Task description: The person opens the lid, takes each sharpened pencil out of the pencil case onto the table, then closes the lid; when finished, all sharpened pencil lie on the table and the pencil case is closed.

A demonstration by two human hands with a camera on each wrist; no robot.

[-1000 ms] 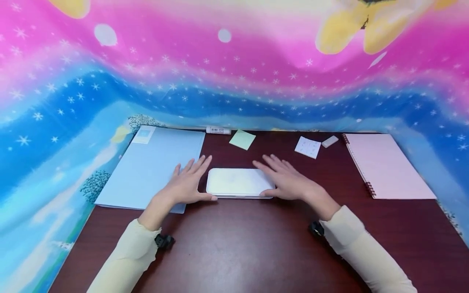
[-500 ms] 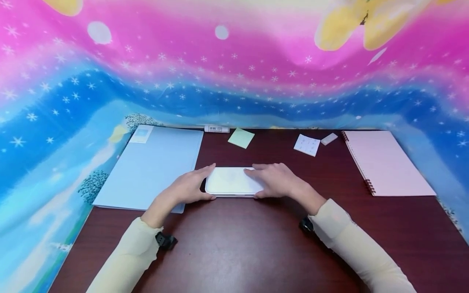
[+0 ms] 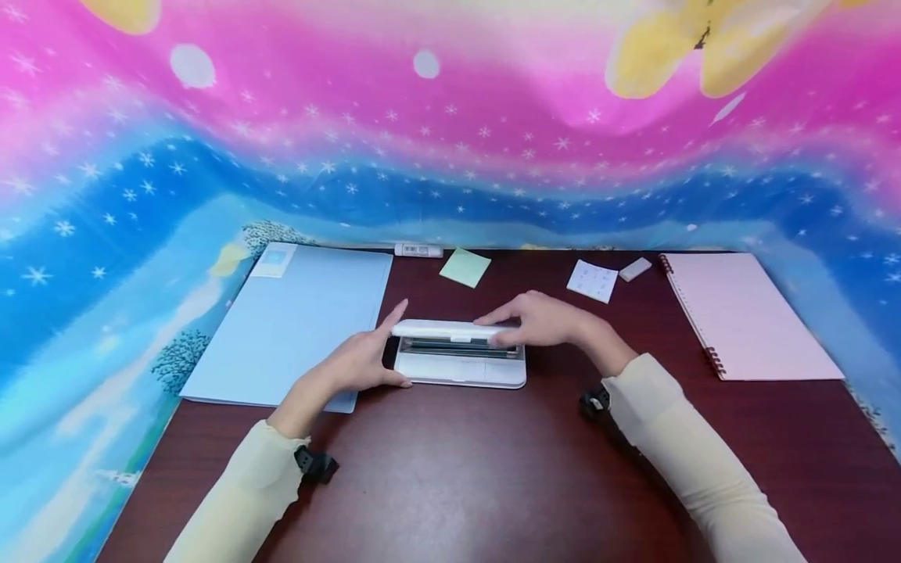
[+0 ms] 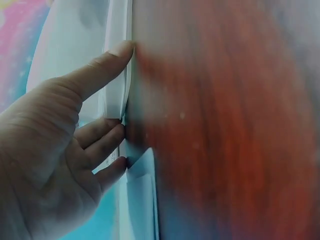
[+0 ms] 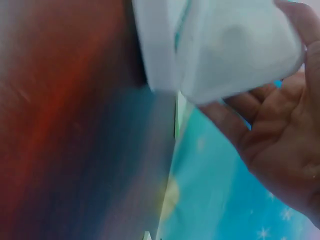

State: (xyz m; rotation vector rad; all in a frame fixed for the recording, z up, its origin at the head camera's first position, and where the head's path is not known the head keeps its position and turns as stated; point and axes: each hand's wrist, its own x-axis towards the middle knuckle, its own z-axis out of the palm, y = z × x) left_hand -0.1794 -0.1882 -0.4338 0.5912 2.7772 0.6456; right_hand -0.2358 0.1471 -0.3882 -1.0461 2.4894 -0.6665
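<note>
In the head view a white pencil case [image 3: 436, 371] lies mid-table with its lid [image 3: 432, 328] tilted up. Long dark stick-shaped items [image 3: 457, 349] show inside along the back. My right hand [image 3: 545, 320] grips the lid's right end, thumb at the front and fingers behind; the right wrist view shows the raised lid [image 5: 240, 55] close up. My left hand [image 3: 357, 361] holds the left end of the case, thumb at its front corner and index finger reaching up past the lid. In the left wrist view, the thumb [image 4: 102, 70] presses on the case's edge.
A light blue folder [image 3: 303, 328] lies partly under the left wrist. Along the back are a white glue stick [image 3: 418, 250], green sticky notes [image 3: 465, 267], a small printed white paper [image 3: 593, 281] and an eraser [image 3: 635, 270]. A pink spiral notebook [image 3: 749, 317] lies at the right.
Both hands came in from open, spread poses to hold the pencil case's ends. My right hand then lifted the lid up and back, showing the inside. The left hand stayed at the left end.
</note>
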